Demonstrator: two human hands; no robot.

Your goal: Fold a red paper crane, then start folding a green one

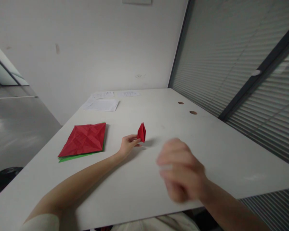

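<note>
My left hand [129,142] pinches a small folded red paper piece [142,132] by its lower left side, just over the white table [163,122]. The piece stands upright, with two points at its top. Closer to the camera, my right hand [181,170] is raised above the table's near part. It is smeared by motion, its fingers look curled, and whether anything is in them cannot be made out. Left of my left hand lies a creased red paper sheet [85,138], with green paper [80,156] showing from under its edges.
Printed white papers [101,105] lie at the table's far left, near the wall [110,48]. Two round holes [193,112] pierce the tabletop at the right, beside a glass partition with blinds [231,64]. A black plastic bag [6,178] is beyond the left edge.
</note>
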